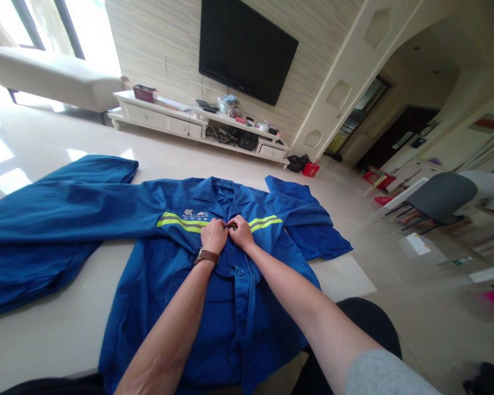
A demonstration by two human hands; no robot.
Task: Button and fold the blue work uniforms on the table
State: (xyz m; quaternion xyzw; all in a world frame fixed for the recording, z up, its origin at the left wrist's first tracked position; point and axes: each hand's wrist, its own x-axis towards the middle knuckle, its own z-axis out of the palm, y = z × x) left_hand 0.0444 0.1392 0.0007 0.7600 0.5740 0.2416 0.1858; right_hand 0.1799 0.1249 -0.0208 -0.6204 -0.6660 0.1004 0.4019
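A blue work jacket (148,274) with yellow-green reflective stripes and a white chest logo lies face up, collar away from me. My left hand (214,237), a brown-strapped watch on its wrist, is closed on the front opening at stripe height. Right beside it, my right hand (241,232) pinches the jacket's other front edge. The fingertips of both hands meet there, and what exactly lies between them is hidden. Below the hands, buttons show on the placket (241,291), whose lower part hangs apart. The sleeves stretch out to both sides.
The jacket rests on a white table (346,277), with more blue cloth (308,189) under its sleeves. Beyond stand a white TV cabinet (156,118) with clutter, a wall television (247,49) and a light sofa (57,77). A grey chair (442,197) stands at the right.
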